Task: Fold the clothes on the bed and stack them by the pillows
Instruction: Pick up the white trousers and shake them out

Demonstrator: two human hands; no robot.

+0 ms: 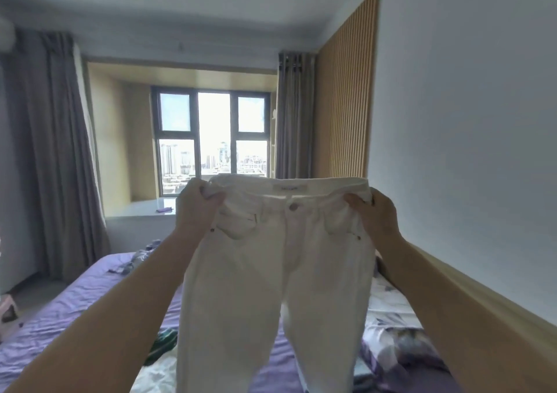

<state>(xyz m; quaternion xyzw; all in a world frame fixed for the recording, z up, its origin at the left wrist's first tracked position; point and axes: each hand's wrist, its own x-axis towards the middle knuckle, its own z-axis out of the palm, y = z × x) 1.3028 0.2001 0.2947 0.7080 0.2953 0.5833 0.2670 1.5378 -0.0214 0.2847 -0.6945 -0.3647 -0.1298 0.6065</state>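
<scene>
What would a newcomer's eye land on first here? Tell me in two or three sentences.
First, the white trousers held up in mid-frame, with the left hand and right hand each pinching a side of the waistband. Behind them, a bright window between grey curtains. Below lies the purple bed, strewn with more clothes.

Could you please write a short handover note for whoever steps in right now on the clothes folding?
Left hand grips the left end of the waistband of the white trousers; right hand grips the right end. The trousers hang unfolded, held up above the purple bed, front facing you.
Done: no folded stack is in view.
Left: fold the trousers, then the other garments lying on the bed, such as the green one. Pillows are not in view.
</scene>
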